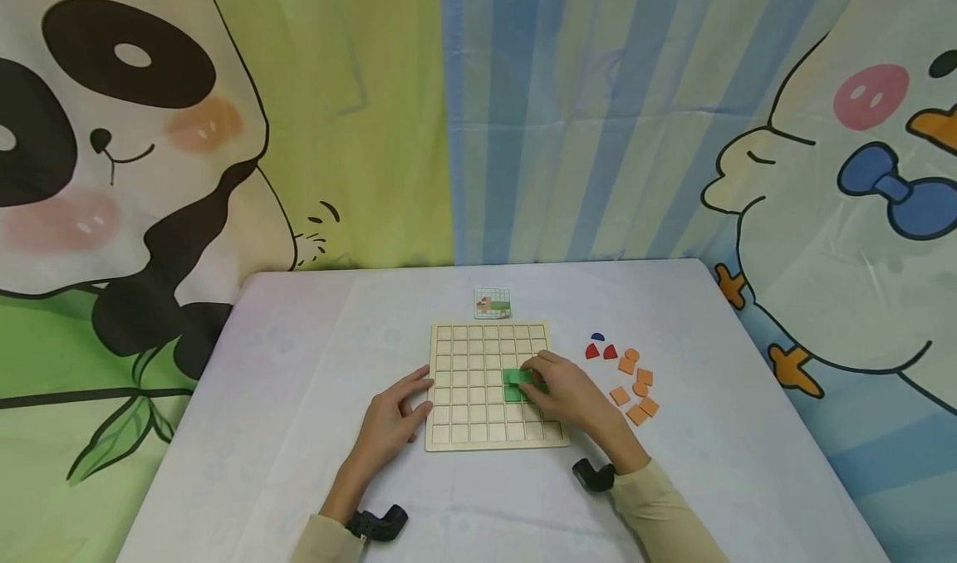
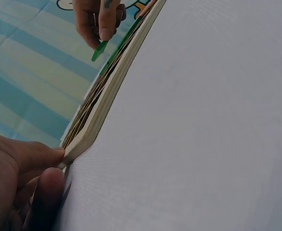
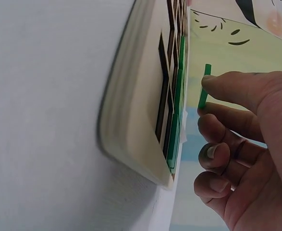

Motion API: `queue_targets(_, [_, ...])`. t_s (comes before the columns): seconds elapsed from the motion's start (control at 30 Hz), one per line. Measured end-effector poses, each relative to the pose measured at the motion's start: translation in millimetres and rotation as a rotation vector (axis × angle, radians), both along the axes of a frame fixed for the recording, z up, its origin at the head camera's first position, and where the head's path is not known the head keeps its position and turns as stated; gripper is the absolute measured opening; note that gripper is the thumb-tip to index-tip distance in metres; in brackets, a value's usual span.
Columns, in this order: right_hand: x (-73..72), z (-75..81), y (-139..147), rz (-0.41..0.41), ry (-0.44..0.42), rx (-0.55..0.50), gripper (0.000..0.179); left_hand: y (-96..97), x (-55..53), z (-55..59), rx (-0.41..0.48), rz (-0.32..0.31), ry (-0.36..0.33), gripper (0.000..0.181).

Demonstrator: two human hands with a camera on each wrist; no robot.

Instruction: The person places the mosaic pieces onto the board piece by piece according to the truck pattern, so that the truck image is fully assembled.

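Fingers of my right hand (image 1: pixel 564 390) pinch a green tile (image 3: pixel 203 97) above the gridded board (image 1: pixel 476 413) my relaxed left hand (image 1: pixel 390 412) touches.

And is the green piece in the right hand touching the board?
Apart: the right wrist view shows the curtain through a gap between the green piece and the board.

white-topped table (image 1: pixel 284 438); behind, green and blue-striped cloth (image 1: pixel 523 115), printed with panda (image 1: pixel 172 164) at left, white bird (image 1: pixel 837 281) at right.
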State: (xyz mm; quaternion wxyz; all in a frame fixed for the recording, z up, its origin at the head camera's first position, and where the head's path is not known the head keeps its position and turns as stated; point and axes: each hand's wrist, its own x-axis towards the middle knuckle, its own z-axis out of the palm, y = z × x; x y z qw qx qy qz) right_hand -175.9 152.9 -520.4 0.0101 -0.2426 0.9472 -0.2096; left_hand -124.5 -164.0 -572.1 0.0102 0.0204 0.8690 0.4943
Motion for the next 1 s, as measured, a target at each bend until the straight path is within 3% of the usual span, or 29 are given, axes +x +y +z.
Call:
queue_targets(0.63, [-6.8,-3.2,-18.9,0.059,0.011,0.0,0.022,-0.7,-1.2,-1.2,0.004,-0.009,0.003,0.043])
queue_targets(1.0, [-9.2,-2.1,-28.5,0.054,-0.019,0.029,0.027,-0.3,-0.7,-0.7,-0.002,-0.005,0.006,0.043])
